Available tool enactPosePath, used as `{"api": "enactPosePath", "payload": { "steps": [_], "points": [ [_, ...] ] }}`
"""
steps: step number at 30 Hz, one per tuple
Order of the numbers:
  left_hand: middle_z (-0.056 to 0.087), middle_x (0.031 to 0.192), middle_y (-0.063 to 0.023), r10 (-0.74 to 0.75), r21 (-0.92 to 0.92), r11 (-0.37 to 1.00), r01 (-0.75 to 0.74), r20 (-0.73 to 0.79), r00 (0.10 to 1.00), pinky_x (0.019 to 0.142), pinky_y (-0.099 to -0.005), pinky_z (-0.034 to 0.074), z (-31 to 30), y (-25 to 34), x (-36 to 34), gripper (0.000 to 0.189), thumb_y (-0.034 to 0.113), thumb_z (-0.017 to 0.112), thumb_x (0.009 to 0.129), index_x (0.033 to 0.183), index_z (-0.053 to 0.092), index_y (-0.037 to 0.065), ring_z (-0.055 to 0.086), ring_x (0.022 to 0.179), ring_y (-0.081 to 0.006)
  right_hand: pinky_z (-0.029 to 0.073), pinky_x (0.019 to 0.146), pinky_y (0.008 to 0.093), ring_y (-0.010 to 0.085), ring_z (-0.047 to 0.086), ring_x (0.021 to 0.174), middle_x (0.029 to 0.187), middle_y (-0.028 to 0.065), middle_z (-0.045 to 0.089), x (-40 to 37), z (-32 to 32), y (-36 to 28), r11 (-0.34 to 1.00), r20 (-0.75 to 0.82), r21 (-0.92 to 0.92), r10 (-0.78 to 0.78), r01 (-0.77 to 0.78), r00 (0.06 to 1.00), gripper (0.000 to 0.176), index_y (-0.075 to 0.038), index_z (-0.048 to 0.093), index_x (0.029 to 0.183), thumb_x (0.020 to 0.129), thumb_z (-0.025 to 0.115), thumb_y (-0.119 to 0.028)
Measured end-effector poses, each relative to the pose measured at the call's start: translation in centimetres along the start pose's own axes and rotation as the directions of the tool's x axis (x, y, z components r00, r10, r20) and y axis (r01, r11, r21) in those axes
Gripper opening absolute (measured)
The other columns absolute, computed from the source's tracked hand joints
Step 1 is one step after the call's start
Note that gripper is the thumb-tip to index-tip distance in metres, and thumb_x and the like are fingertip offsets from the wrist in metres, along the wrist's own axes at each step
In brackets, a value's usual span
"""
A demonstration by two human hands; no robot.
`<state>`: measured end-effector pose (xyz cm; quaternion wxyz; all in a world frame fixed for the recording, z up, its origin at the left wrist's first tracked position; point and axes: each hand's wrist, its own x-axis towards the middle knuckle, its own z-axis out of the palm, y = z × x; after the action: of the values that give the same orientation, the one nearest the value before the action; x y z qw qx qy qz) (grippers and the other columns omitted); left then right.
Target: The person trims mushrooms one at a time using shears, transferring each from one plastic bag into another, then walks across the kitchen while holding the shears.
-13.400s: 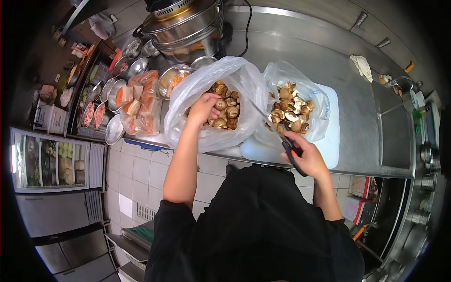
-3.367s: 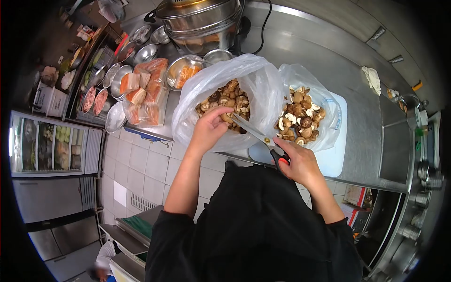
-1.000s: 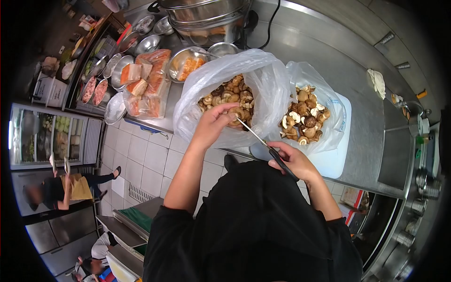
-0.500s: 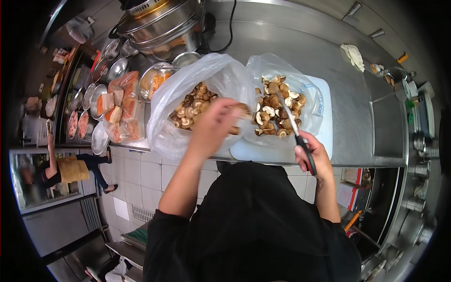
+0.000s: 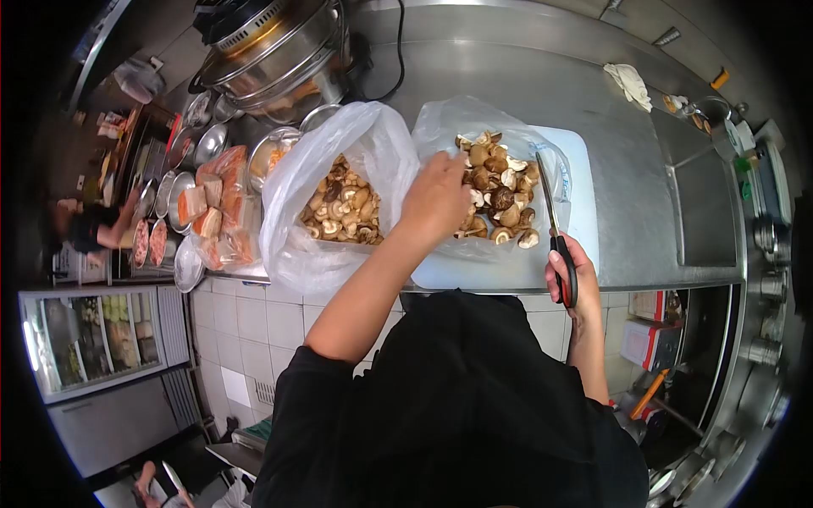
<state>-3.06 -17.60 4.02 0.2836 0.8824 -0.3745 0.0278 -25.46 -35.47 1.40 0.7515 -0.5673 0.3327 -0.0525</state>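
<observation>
My right hand [image 5: 577, 275] is wrapped around the black and red handles of a pair of scissors [image 5: 555, 203], whose blades point away from me over the right edge of a clear plastic bag [image 5: 440, 118]. Brown mushrooms [image 5: 501, 199], several showing pale cut faces, lie heaped on that bag. My left hand [image 5: 439, 196] reaches back-up to the heap's left side; its fingertips are partly hidden and blurred, so any mushroom in them does not show. Left of it stands a second open plastic bag [image 5: 284, 207] filled with mushrooms [image 5: 343, 203]. Under the right bag lies a white cutting board [image 5: 584, 186].
Metal bowls [image 5: 210, 144], bagged orange-pink meat or fish chunks [image 5: 224, 203] and a large steel appliance [image 5: 279, 63] crowd the counter's left. A cloth [image 5: 628, 85] lies at the back right, near a sink [image 5: 711, 203]. Another person [image 5: 93, 224] stands at far left.
My left hand has moved right, from between the bags to the right heap; the mushroom seen at its fingers is no longer visible. The scissors have turned more upright, toward the heap's right edge.
</observation>
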Motion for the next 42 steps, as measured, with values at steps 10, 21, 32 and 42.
{"api": "enactPosePath", "payload": {
  "steps": [10, 21, 32, 42],
  "points": [
    [0.067, 0.083, -0.0028, -0.255, -0.462, 0.819, 0.341, 0.239, 0.937, 0.073, -0.0264, 0.052, -12.6, -5.7, -5.6, 0.028, 0.026, 0.061, 0.101, 0.094, 0.069, 0.000, 0.064, 0.078, -0.0094, 0.042, 0.043, 0.0254, 0.0119, 0.056, 0.048, 0.071, 0.0055, 0.063, 2.8, 1.1, 2.0, 0.979, -0.014, -0.036, -0.200, 0.199, 0.980, 0.061, -0.005, 0.045, 0.147, 0.093, 0.072, -0.015],
    [0.064, 0.113, -0.0157, -0.255, 0.081, 0.967, 0.243, 0.218, 0.942, 0.095, -0.0462, 0.050, -3.9, -11.1, -8.4, 0.036, 0.019, 0.064, 0.081, 0.116, 0.066, 0.009, 0.062, 0.113, -0.0343, 0.041, 0.042, 0.0242, 0.0105, 0.054, 0.047, 0.070, 0.0046, 0.062, 2.7, 3.6, 1.2, 0.962, 0.112, -0.074, -0.253, 0.262, 0.961, 0.060, -0.005, 0.045, 0.147, 0.093, 0.071, -0.013],
    [0.056, 0.124, -0.0173, -0.173, 0.276, 0.958, 0.079, 0.337, 0.925, 0.103, -0.0472, 0.045, -2.7, -10.6, -8.0, 0.056, 0.015, 0.073, 0.073, 0.126, 0.057, 0.004, 0.055, 0.122, -0.0354, 0.043, 0.042, 0.0243, 0.0107, 0.056, 0.047, 0.071, 0.0054, 0.063, 1.6, 5.0, 0.6, 0.963, 0.156, -0.090, -0.238, 0.254, 0.959, 0.060, -0.004, 0.046, 0.146, 0.093, 0.071, -0.011],
    [0.058, 0.134, -0.0180, -0.439, 0.250, 0.886, 0.391, 0.174, 0.882, 0.102, -0.0473, 0.045, -5.1, -11.0, -8.6, 0.045, 0.016, 0.069, 0.078, 0.121, 0.061, 0.003, 0.058, 0.122, -0.0347, 0.043, 0.042, 0.0243, 0.0104, 0.056, 0.048, 0.071, 0.0049, 0.063, 1.3, 5.7, 0.6, 0.961, 0.176, -0.052, -0.258, 0.271, 0.950, 0.059, -0.005, 0.046, 0.147, 0.093, 0.070, -0.008]
  ]
}}
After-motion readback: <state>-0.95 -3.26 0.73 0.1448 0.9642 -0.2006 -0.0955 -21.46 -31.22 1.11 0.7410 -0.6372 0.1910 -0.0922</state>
